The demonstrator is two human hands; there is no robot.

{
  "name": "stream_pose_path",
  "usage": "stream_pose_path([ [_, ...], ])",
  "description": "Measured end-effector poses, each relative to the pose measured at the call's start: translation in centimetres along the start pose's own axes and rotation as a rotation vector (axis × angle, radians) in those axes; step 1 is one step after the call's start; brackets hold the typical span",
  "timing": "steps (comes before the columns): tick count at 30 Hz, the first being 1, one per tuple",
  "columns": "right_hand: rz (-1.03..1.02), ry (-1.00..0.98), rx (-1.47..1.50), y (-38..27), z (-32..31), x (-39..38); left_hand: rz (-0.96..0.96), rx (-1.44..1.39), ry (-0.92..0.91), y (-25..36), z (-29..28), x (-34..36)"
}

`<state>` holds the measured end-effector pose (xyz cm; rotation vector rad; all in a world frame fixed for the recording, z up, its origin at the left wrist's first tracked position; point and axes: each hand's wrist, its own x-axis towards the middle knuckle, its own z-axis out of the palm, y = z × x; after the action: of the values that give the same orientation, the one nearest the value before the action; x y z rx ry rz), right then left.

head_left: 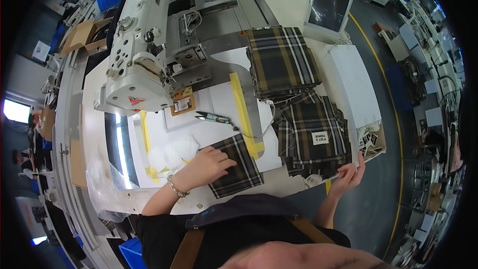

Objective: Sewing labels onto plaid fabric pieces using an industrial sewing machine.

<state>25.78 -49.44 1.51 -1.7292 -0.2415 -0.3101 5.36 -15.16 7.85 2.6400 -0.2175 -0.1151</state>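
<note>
The table carries the sewing machine toward its left rear, which seems to leave the front for handwork. The box runs along the right edge; the plaid stack and, nearer, the looser pile sit beside it, probably for easy reach. The panel lies near the front edge; the left hand rests on it, fingers loosely bent, likely steadying rather than gripping it. The right hand is by the right front corner, index finger extended, others curled. The snips lie behind the panel; labels fill the box's near end.

The machine's top is cut off, the pile's lower layers are mostly covered, and the left hand hides part of the panel. Whether the right hand's curled fingers hold anything, I cannot tell.
</note>
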Motion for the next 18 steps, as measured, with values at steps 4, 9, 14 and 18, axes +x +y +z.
stream_pose_path([
  [4,-0.771,-0.013,0.087,-0.5,3.0,0.6,0.105,-0.195,0.088,2.6,3.8,0.6],
  [9,-0.554,-0.554,0.171,-5.8,11.1,-2.4,0.250,0.021,0.158,3.5,6.7,0.1],
  [14,-0.675,-0.834,0.074,-8.8,16.2,-4.9,0.209,0.133,0.208,3.9,6.8,-2.0],
  [18,-0.729,-0.860,0.071,-7.9,18.0,-5.6,0.122,0.273,0.141,4.0,8.0,-3.6],
])
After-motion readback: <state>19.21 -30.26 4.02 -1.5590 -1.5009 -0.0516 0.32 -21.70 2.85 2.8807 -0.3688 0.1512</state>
